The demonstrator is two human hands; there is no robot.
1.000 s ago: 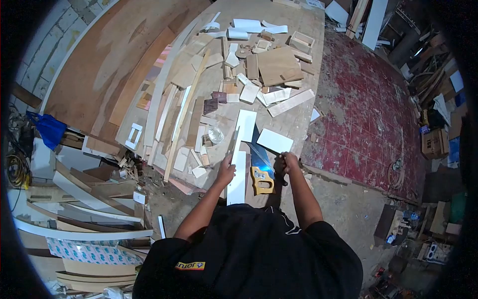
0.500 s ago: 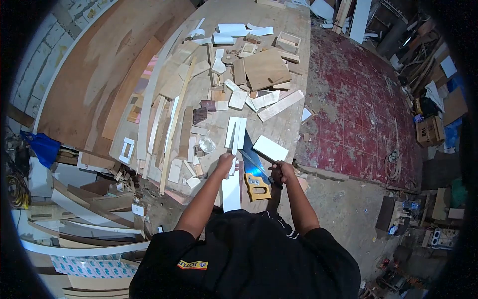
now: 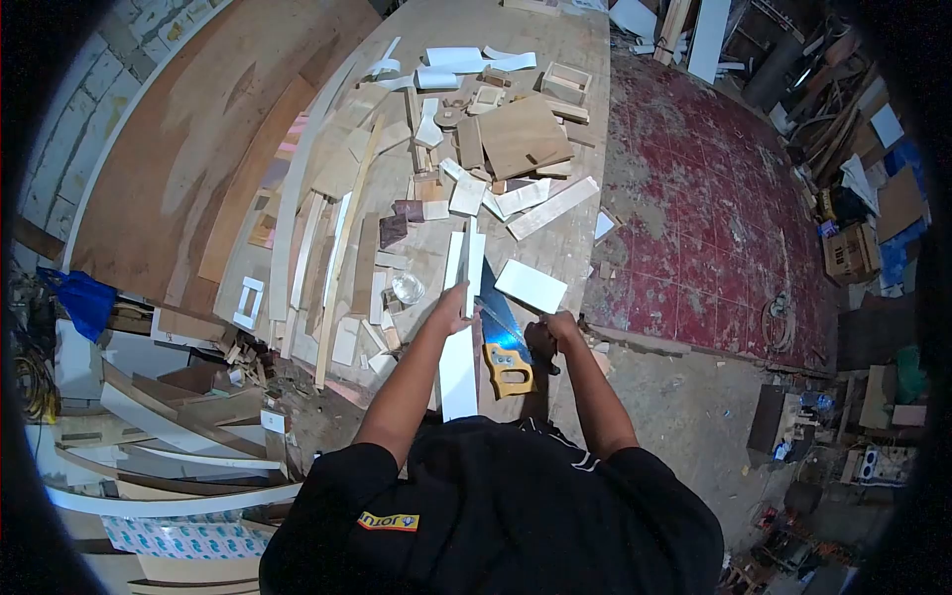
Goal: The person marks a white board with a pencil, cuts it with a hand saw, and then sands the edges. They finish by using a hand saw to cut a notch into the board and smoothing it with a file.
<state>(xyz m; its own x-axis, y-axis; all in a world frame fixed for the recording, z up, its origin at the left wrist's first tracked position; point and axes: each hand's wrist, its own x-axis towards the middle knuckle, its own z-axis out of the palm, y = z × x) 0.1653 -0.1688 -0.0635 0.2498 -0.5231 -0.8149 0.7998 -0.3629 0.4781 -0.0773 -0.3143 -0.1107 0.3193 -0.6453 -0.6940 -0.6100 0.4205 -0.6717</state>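
Note:
My left hand (image 3: pixel 453 305) is closed on a narrow white strip (image 3: pixel 471 248), which stands over a long white board (image 3: pixel 458 372) lying on the workbench (image 3: pixel 580 178). To its right lies a handsaw with a blue blade and a yellow handle (image 3: pixel 510 371). My right hand (image 3: pixel 558 327) is closed around a dark tool (image 3: pixel 541 342), whose shape I cannot make out; it is beside the saw handle. A white rectangular block (image 3: pixel 532 286) rests just beyond my right hand. A clear round container (image 3: pixel 407 289) is left of the board.
Wood offcuts, a square plywood piece (image 3: pixel 524 137) and a small wooden box (image 3: pixel 566 82) cover the far bench. Long strips and a large plywood sheet (image 3: pixel 188 149) are at the left. A red tiled floor area (image 3: pixel 704 208) lies to the right.
My left hand has moved slightly up and away from me with the white strip. The dark tool has turned a little at my right hand, nearer the saw handle.

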